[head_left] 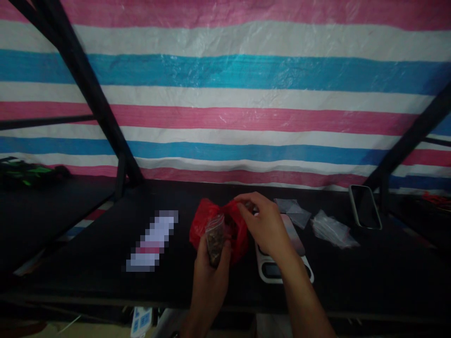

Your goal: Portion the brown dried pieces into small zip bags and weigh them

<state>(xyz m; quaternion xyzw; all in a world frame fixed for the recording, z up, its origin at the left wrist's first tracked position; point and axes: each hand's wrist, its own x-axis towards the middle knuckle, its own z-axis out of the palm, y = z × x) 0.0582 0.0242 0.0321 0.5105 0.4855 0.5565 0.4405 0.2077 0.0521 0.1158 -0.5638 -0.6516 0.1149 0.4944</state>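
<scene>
My left hand (210, 277) is closed around a small clear zip bag (215, 237) filled with brownish, lumpy pieces, held upright. Behind that zip bag stands a red plastic bag (200, 224) with its mouth open; what lies inside is dark and hard to see. At the right side of the mouth, my right hand (266, 220) pinches the red bag's rim between thumb and fingers. Something small and brownish shows among those fingers, too unclear to name. Below my right forearm sits a white kitchen scale (262, 273), partly covered by the arm.
Clear plastic bags (331, 228) lie right of the scale, with more flat clear bags (294, 212) behind it. A phone (365, 206) rests at the far right. A blurred-out strip (153, 244) is on the left of the black table (105, 277). Black metal posts (93, 94) flank the striped sheet.
</scene>
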